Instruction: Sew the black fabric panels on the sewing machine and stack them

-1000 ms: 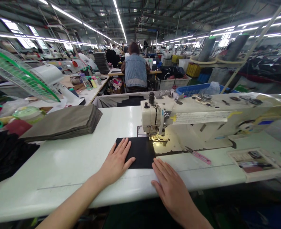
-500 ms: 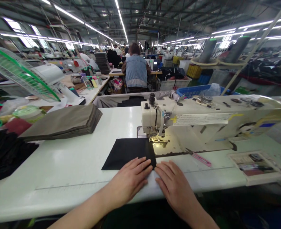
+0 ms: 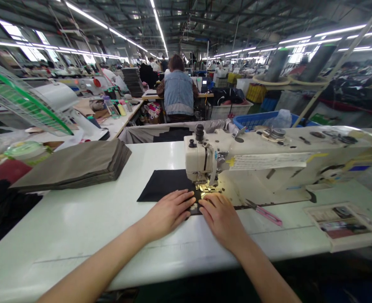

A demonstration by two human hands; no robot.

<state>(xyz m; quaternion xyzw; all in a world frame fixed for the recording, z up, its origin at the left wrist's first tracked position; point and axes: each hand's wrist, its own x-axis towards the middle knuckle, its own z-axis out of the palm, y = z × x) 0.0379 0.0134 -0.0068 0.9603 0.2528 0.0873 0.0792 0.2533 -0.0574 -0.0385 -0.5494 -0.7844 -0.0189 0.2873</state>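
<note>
A flat black fabric piece [image 3: 163,184] lies on the white worktable, its right edge by the needle area of a cream sewing machine [image 3: 201,156]. Over the near right corner of the fabric my left hand [image 3: 168,213] lies flat, fingers stretched out. My right hand [image 3: 221,218] rests with extended fingers at the fabric's right edge, close in front of the lit presser foot [image 3: 208,188]. The fingertips of both hands are a small gap apart. Pink-handled thread snips [image 3: 267,214] lie to the right of my right hand.
A stack of grey-brown fabric pieces [image 3: 75,164] sits at the left, near dark cloth [image 3: 9,210] and a green-rimmed fan [image 3: 28,97]. At the right is a small tool tray [image 3: 343,223]. Ahead, a person in a denim vest [image 3: 178,92] sits beyond a blue basket [image 3: 255,120].
The black fabric has moved forward, away from me, along the machine's left side. Both hands have moved forward with it, up close to the presser foot.
</note>
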